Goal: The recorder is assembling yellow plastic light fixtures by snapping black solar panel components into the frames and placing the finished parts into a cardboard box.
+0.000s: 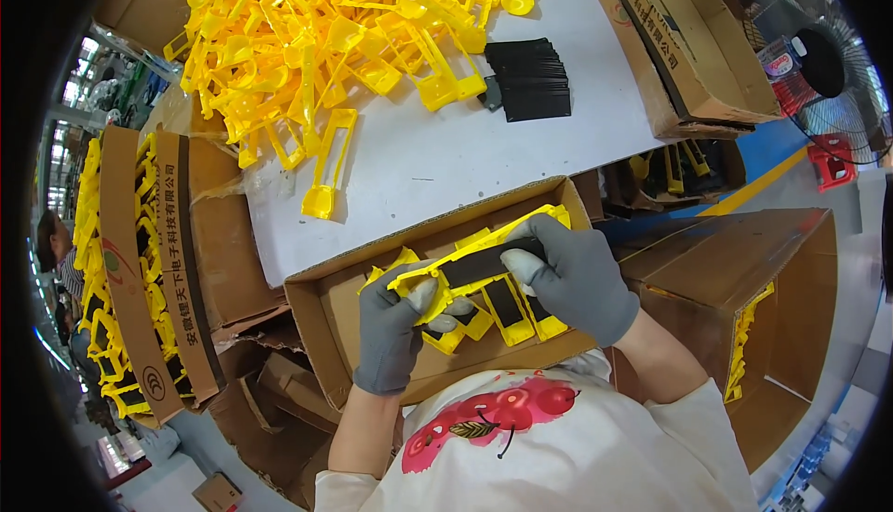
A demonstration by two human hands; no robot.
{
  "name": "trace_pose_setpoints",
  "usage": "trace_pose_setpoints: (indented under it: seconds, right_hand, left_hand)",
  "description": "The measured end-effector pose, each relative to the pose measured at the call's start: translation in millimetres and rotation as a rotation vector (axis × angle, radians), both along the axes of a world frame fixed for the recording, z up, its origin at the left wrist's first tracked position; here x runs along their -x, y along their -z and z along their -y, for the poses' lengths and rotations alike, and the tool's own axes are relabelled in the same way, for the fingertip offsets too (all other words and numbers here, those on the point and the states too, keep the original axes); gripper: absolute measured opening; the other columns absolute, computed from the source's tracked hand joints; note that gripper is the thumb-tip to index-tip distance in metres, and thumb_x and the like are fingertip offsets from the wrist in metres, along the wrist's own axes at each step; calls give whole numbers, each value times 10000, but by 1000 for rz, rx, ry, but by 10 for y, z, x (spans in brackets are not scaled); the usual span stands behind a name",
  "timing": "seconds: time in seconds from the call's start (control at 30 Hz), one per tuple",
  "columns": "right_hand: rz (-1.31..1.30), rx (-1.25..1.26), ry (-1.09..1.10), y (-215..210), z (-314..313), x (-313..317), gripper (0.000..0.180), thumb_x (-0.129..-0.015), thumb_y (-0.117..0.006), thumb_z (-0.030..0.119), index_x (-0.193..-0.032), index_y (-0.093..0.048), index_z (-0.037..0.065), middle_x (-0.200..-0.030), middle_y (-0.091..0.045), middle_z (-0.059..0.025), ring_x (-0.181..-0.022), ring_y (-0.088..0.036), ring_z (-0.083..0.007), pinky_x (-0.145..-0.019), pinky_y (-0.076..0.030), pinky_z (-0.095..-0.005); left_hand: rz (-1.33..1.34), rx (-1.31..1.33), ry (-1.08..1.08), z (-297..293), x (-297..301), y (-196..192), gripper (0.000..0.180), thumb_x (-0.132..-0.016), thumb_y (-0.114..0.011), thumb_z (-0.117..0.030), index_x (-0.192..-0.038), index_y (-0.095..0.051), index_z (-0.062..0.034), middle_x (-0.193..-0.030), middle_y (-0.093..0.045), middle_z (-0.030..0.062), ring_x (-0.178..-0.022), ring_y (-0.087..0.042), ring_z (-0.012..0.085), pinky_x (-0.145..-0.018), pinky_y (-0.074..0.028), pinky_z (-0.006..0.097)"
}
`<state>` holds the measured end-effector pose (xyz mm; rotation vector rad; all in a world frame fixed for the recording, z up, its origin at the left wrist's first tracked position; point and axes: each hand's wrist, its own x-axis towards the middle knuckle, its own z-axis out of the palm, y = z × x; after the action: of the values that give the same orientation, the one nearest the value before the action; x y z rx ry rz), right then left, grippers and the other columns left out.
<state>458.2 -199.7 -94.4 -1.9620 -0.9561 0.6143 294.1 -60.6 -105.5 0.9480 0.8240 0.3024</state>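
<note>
2 gloved hands, left hand (395, 321) and right hand (577, 275), grip 1 yellow holder (465, 265).

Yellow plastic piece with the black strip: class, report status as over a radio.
Left hand and right hand both gripping the yellow piece. Black strip on it. Held above open cardboard box. Nothing in the way.

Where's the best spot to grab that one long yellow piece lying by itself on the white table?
Probably the long thin stem of the yellow piece. It lies flat, apart from the big yellow pile, with its wider cup end near the table edge. Coming from above and pinching the stem across its two long sides looks easiest, since bare table shows on both sides and nothing overlaps it there.
</note>
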Motion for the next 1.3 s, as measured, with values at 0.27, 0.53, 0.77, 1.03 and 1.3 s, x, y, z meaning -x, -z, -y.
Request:
trace_pose_setpoints:
  seconds: [0.27, 0.53, 0.77, 1.03, 1.3]
  right_hand:
    - [-299, 59, -12, -31, 1, -42, 210, -880, -664, 187, -978, -607, 11, -770, -679, -143, -642, -680, -206, -575, -514, -293]
    - [-355, 187, 37, -76, 13, -53, 194, -887, -654, 187, -977, -615, 20, -718, -673, -131, -578, -662, -172, -539, -502, -286]
    - [234, 84, -26, 88, 104, 17, 292, -832, -730, 259, -996, -614, 48, -630, -594, -59, -492, -558, -141, -482, -455, -264]
    - [-515, 82, -91, 207, 175, -141, 418, -801, -743, 372, -1100, -616, 109, -871, -671, -129, -716, -663, -270, -652, -533, -330]
    - [49, 134, -94, 434, 126, 236, 286, -807, -739, 333, -945, -642, 102, -778, -671, -88, -681, -659, -245, -598, -504, -334]
  left_hand:
    - [-29, 3, 89, -45, 4, -25, 271, -869, -624, -88, -1105, -626, 45, -940, -664, 113, -753, -678, 157, -594, -564, 247]
    - [-24, 142, 172, -71, -52, -57, 275, -885, -613, -127, -1091, -604, 55, -879, -682, 151, -667, -681, 165, -548, -542, 228]
    - [-42, -21, 128, 25, -79, -8, 267, -865, -634, -97, -1073, -621, 69, -878, -677, 159, -659, -683, 185, -554, -548, 234]
    - [-73, -85, 230, -47, 76, 41, 237, -831, -628, -13, -1051, -644, 75, -841, -675, 128, -667, -693, 203, -563, -552, 261]
    - [-188, -132, 205, -129, 388, 66, 212, -833, -614, 39, -1036, -630, 95, -818, -672, 131, -649, -689, 211, -530, -551, 253]
